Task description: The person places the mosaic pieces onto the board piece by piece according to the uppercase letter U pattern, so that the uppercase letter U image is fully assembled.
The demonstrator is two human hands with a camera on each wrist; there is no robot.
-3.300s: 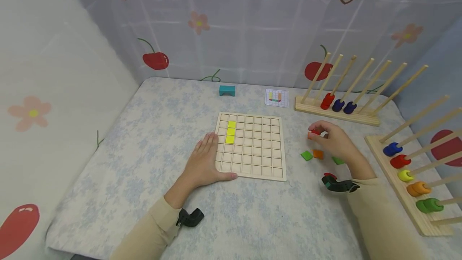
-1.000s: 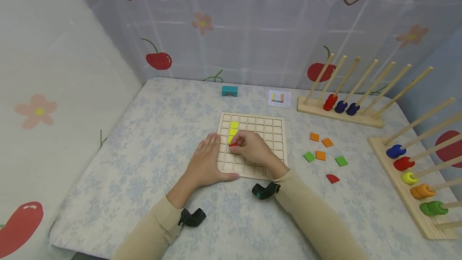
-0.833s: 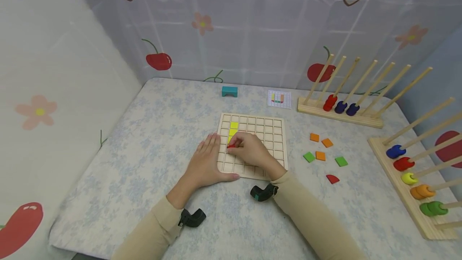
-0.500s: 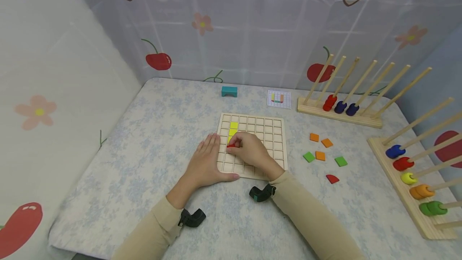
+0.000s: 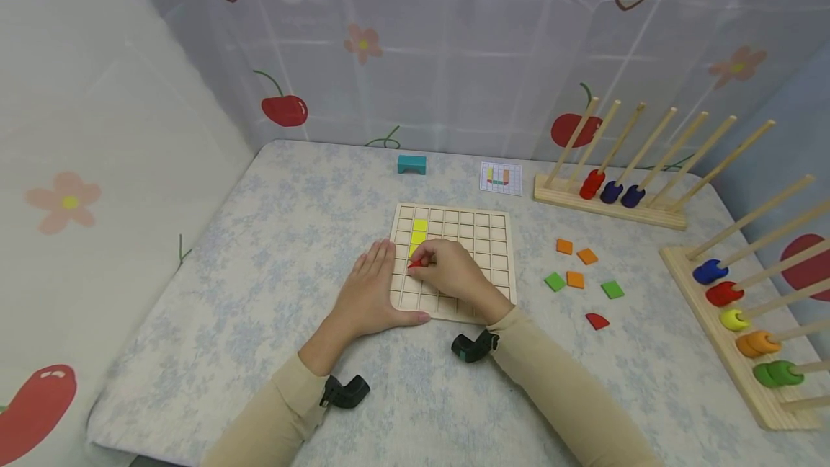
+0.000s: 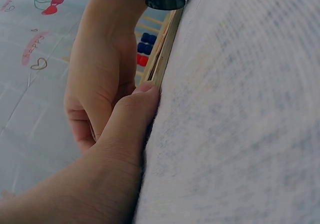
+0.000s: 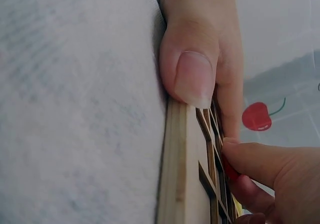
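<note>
A wooden grid board (image 5: 480, 312) lies mid-table with several yellow square tiles (image 5: 420, 225) in one column near its left side. My left hand (image 5: 366, 290) lies flat along the board's left edge, fingers straight, its thumb at the near edge; the left wrist view shows that thumb against the board's side. Over the board, my right hand (image 5: 449, 265) pinches a red tile (image 5: 415, 264) between thumb and fingers, just below the yellow column. In the right wrist view the red tile (image 7: 230, 170) shows at the grid, partly hidden by the fingers.
Right of the board lie several loose tiles: orange (image 5: 574, 279), green (image 5: 555, 282) and a red quarter-round one (image 5: 597, 321). A pattern card (image 5: 501, 179) and a teal block (image 5: 411, 164) sit behind. Two peg racks with rings stand at the back right (image 5: 609, 211) and right (image 5: 697, 294).
My right hand has come left from the loose tiles to the board with the red tile. Over the last second it has only shifted slightly at the same cell. The left hand stays put.
</note>
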